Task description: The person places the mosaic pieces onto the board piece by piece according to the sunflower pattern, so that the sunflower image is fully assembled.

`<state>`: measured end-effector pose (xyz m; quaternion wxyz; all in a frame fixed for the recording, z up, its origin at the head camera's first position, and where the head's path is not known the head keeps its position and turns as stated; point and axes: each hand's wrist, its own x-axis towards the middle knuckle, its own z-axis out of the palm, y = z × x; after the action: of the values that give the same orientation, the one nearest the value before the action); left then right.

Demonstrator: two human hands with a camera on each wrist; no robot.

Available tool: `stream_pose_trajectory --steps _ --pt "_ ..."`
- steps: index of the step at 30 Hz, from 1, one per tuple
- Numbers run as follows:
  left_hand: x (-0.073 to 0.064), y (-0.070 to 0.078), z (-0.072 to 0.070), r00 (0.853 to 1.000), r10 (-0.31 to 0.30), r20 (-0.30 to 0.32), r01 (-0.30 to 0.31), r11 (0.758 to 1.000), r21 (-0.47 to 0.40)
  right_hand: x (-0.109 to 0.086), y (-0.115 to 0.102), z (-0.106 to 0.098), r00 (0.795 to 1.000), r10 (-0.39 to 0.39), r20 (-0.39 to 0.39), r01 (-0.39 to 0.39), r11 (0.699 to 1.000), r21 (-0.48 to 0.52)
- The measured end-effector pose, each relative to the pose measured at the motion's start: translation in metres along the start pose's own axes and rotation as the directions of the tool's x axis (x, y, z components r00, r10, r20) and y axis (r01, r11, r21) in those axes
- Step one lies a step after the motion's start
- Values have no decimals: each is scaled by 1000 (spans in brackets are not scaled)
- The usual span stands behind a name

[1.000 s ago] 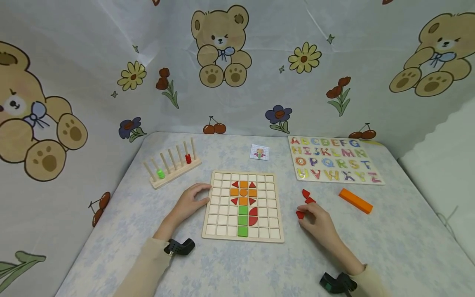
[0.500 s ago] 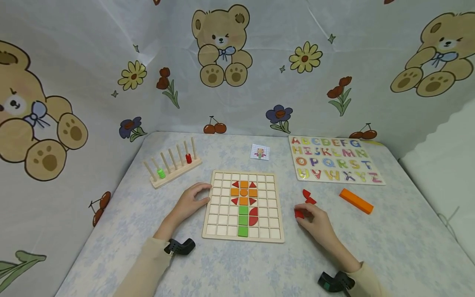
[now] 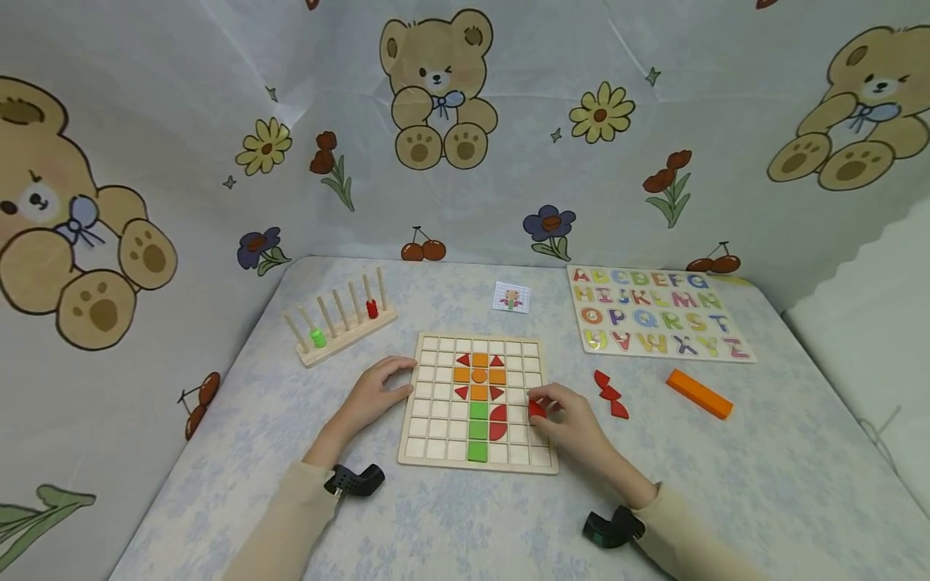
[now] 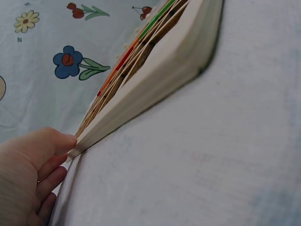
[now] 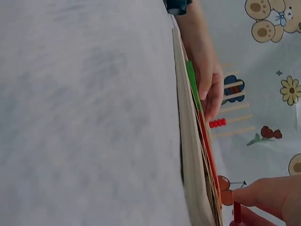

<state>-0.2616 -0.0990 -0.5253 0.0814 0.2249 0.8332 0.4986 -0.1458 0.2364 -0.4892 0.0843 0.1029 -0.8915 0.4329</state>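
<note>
My left hand [image 3: 374, 394] rests at the left edge of a square wooden grid board [image 3: 434, 452], thumb and fingertips touching its frame. In the left wrist view the thumb tip lies right at the rim. My right hand [image 3: 570, 420] pinches a small red tile [image 3: 536, 409] over the board's right columns. The right wrist view shows this red tile [image 5: 237, 212] edge-on between thumb and finger. On the board, orange squares [image 3: 480, 360], red triangles [image 3: 463, 392], green squares [image 3: 477, 431] and two red quarter-circle tiles [image 3: 497, 430] form a flower-like pattern.
Three loose red tiles [image 3: 610, 393] lie right of the board, near an orange bar [image 3: 699, 394]. Behind are a pattern card [image 3: 512, 297] and an alphabet board [image 3: 657, 313]. A peg stand [image 3: 347, 327] with green and red beads stands at back left.
My right hand has moved left from the loose red tiles to the board's right side, carrying a red tile. My left hand has stayed at the board's edge.
</note>
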Motion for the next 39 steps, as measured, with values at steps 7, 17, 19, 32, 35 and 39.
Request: stream_pose_trajectory --steps 7,17,19,32,35,39 --pt "0 2 0 1000 -2 1 2 1000 -6 11 -5 20 997 -23 68 22 999 30" --pt "-1 4 -1 1000 -3 -6 3 1000 5 10 -5 23 998 -6 68 3 999 51" --pt "-1 4 -1 1000 -7 -4 7 1000 0 10 -4 21 998 3 67 -8 998 65" --pt "-1 3 1 1000 -1 -6 1 1000 -5 16 26 -26 974 109 -199 -132 986 -104" --pt "-1 3 1 1000 3 -7 -3 1000 -1 18 38 -36 947 188 -262 -234 960 -157" --pt "-1 4 0 1000 13 -11 -13 1000 -1 18 49 -45 909 274 -315 -345 918 -197"
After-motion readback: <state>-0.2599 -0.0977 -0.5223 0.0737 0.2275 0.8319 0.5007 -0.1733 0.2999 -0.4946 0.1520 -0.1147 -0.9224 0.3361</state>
